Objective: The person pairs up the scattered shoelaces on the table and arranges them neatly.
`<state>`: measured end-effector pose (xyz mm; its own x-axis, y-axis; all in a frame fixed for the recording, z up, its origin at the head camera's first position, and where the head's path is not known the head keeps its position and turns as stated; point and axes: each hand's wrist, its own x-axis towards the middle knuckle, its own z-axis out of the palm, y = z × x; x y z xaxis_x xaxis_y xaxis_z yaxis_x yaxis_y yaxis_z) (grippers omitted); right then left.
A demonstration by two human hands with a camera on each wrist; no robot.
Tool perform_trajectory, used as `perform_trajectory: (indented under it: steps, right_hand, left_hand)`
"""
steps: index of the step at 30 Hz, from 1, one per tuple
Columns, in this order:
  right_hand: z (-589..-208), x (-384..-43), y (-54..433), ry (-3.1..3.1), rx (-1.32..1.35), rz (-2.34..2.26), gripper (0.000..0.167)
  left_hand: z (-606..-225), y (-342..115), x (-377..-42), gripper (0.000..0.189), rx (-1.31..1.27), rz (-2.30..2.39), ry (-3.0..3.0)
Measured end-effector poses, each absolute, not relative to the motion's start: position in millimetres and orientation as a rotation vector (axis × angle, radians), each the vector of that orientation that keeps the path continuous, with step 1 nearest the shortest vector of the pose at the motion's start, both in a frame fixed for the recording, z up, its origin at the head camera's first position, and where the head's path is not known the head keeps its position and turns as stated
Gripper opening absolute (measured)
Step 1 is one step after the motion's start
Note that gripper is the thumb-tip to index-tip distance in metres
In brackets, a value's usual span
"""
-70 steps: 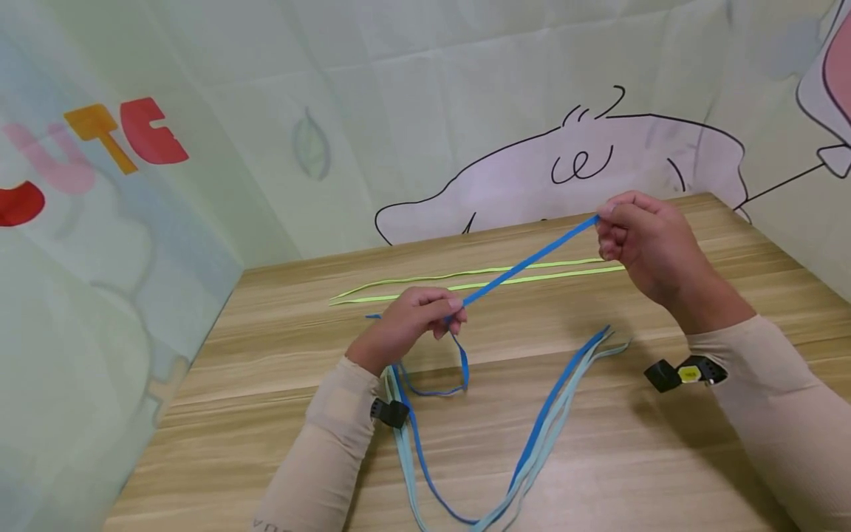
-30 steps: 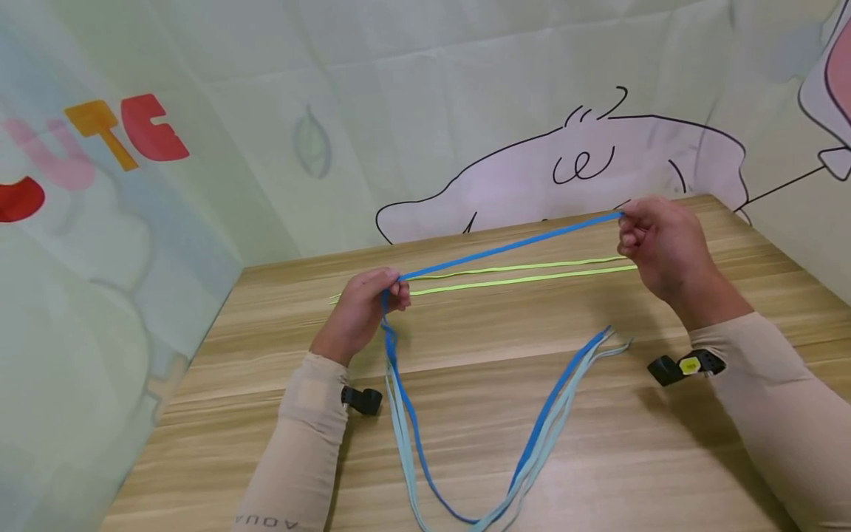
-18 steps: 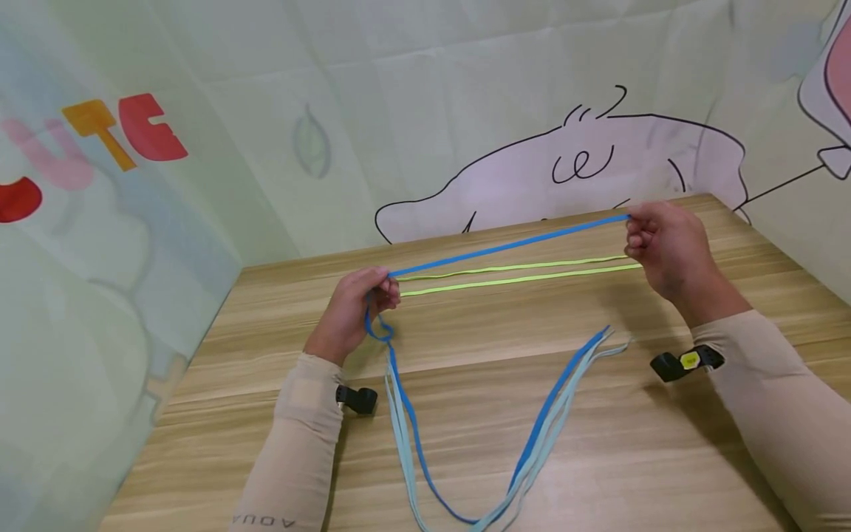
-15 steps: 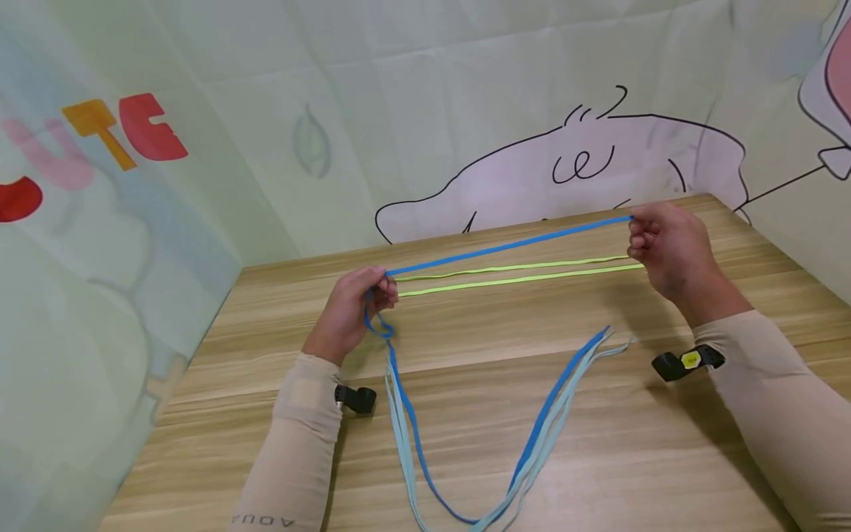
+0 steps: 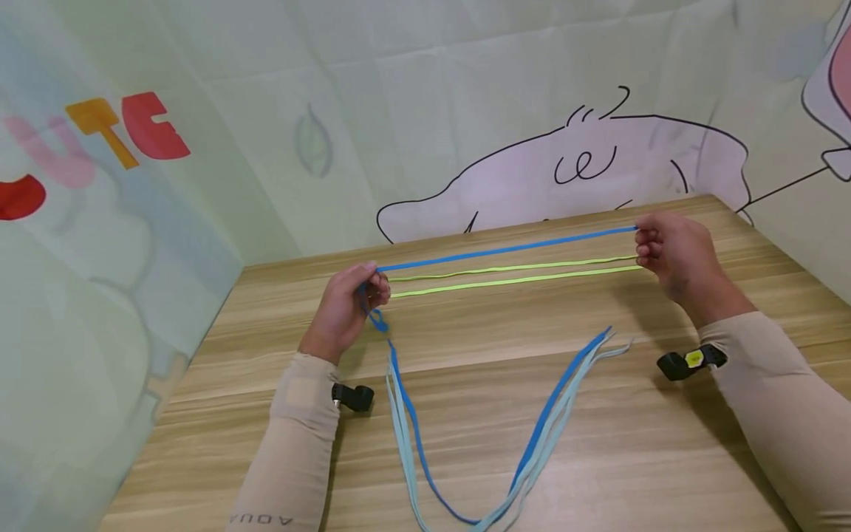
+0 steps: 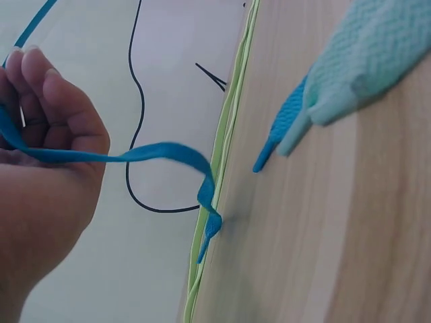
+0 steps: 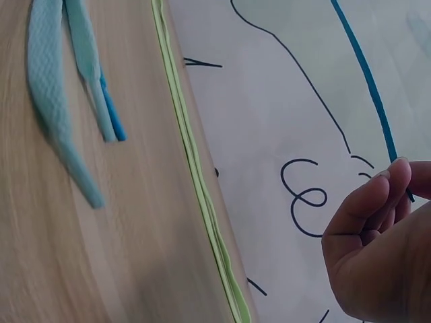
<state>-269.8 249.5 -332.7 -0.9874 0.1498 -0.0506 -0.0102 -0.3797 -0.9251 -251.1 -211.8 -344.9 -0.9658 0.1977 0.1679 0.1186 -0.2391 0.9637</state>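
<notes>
A flat blue shoelace [image 5: 505, 248] is stretched between my two hands above the back of the table. My left hand [image 5: 346, 299] pinches it between thumb and fingers, and a short tail [image 6: 172, 151] hangs from that hand, its tipped end near the green laces. At the other end, my right hand [image 5: 681, 255] pinches the lace close to its tip. Two lime-green shoelaces [image 5: 518, 279] lie side by side on the table just below the taut lace. Nearer to me, pale teal shoelaces [image 5: 402, 436] and another blue shoelace [image 5: 541, 414] lie together in a U shape.
The wood-grain table [image 5: 266, 414] ends at the back against a printed cloth wall [image 5: 266, 133] with cartoon drawings. Another cloth side stands along the left edge. Small black cameras sit on both wrists.
My left hand has slid left along the blue shoelace and the right hand moved slightly right, so the span between them grew and the tail shortened. Lately both ends sank a little toward the green laces.
</notes>
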Motion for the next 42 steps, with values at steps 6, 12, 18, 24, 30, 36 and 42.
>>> perform_trajectory:
  steps: [6, 12, 18, 24, 30, 36, 42]
  right_hand:
    - [-335.5, -270.4, 253.8, -1.718, -0.217, 2.511, 0.021]
    - [-336.8, -270.5, 256.2, -1.729, -0.233, 2.500, 0.020]
    - [-338.0, -271.6, 259.1, -1.720, -0.257, 2.502, 0.020]
    - [-340.6, -272.7, 262.8, -1.757, -0.266, 2.478, 0.020]
    - [-341.5, -272.7, 263.4, -1.821, -0.301, 2.415, 0.017]
    - [-342.7, -271.2, 263.2, -1.953, -0.378, 2.288, 0.011]
    - [-345.8, -273.3, 264.7, -2.020, -0.433, 2.219, 0.012]
  left_hand:
    - [-344.6, -213.5, -251.6, 0.035, 0.387, 2.442, 1.876]
    - [-344.1, -216.6, -253.3, 0.036, 0.372, 2.513, 1.818]
    - [-343.7, -223.5, -253.2, 0.036, 0.349, 2.504, 1.888]
    - [-343.6, -231.8, -253.1, 0.036, 0.310, 2.532, 1.888]
    - [-343.0, -237.8, -253.8, 0.036, 0.248, 2.590, 1.836]
    - [-342.7, -242.9, -254.3, 0.034, 0.139, 2.641, 1.830]
    - [-345.3, -248.8, -256.8, 0.030, 0.044, 2.624, 1.869]
